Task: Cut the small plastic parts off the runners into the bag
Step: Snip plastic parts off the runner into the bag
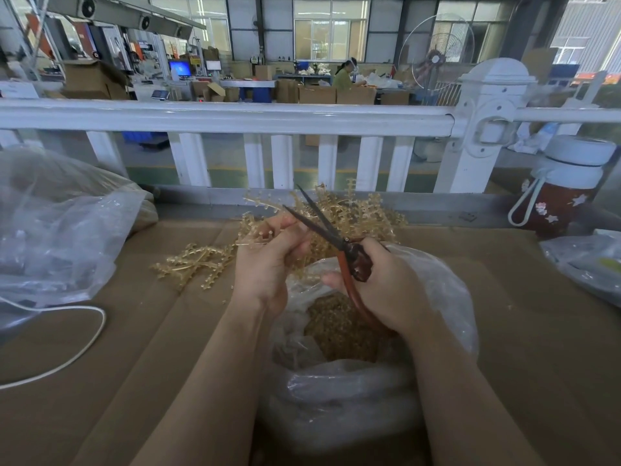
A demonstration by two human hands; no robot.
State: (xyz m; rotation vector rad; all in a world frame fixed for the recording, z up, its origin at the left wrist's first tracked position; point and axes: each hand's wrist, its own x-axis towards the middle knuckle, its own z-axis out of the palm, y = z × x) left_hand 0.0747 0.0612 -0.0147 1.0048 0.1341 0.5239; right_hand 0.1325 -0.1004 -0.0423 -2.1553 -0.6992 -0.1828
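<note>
My left hand [268, 264] grips a translucent amber runner [257, 230] with small parts along its branches, held above the bag's mouth. My right hand [383, 284] holds red-handled scissors [339, 245]; their dark blades are spread apart and point up and left, just beside the left fingertips. Below both hands stands a clear plastic bag [443, 297], its mouth wide, with a heap of cut amber parts [339, 331] inside. A pile of runners [356, 213] lies behind the hands, and more runners [195, 264] lie on the cardboard to the left.
Brown cardboard [521, 331] covers the table. A big clear bag [57, 230] sits at the left with a white cable [84, 344] in front of it. A red bottle with a white lid [564, 193] and another plastic bag [584, 264] are at the right. A white railing [235, 119] runs behind.
</note>
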